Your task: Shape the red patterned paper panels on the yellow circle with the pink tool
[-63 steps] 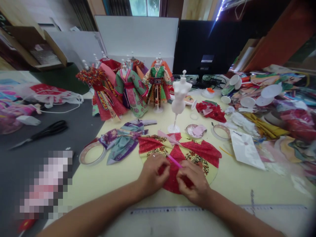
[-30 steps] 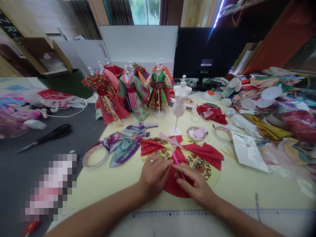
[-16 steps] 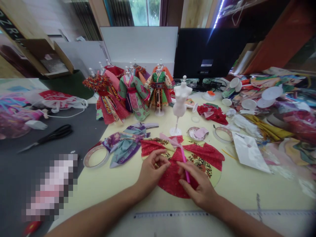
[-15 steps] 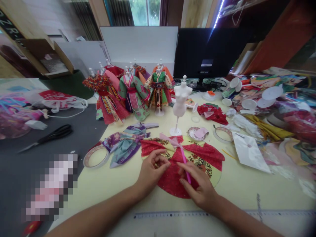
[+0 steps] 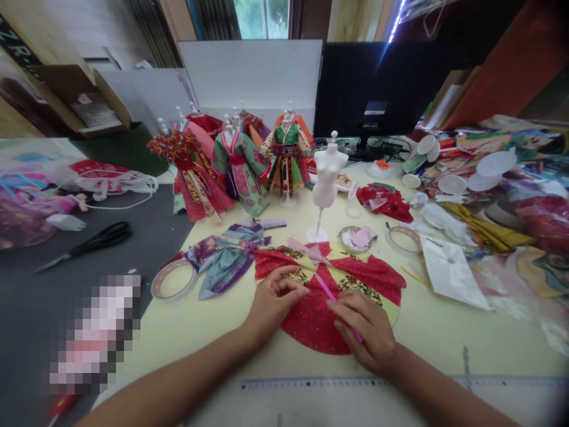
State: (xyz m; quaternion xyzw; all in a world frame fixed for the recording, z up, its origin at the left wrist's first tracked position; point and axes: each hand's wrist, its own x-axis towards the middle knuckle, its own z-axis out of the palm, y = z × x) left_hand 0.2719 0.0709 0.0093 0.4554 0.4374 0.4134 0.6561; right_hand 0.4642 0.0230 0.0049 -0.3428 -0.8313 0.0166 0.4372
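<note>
In my right hand [image 5: 367, 329] a slim pink pen-shaped tool [image 5: 326, 287] slants up and left, its pale tip over the middle of a round doll garment [image 5: 311, 323]. That garment lies flat, made of red cloth and yellow patterned panels, with a pale pink strip [image 5: 309, 249] across its upper middle. Over the garment's left side is my left hand [image 5: 275, 299], fingers curled and thumb brought to the forefinger. Whether anything small is between them I cannot make out. Just behind the garment stands a bare white doll mannequin [image 5: 329, 175] on a stand.
Dressed mannequins [image 5: 242, 160] stand at the back left. Tape rolls [image 5: 174, 279] and a purple-blue garment [image 5: 231, 261] lie left of the work. Black scissors [image 5: 104, 236] rest on the grey mat [image 5: 160, 237]. Fabric scraps [image 5: 484, 219] heap at right; a ruler [image 5: 311, 384] lies in front.
My right hand has moved slightly right and down, and the pink tool now slants more, its tip shifted left. My left hand has barely moved.
</note>
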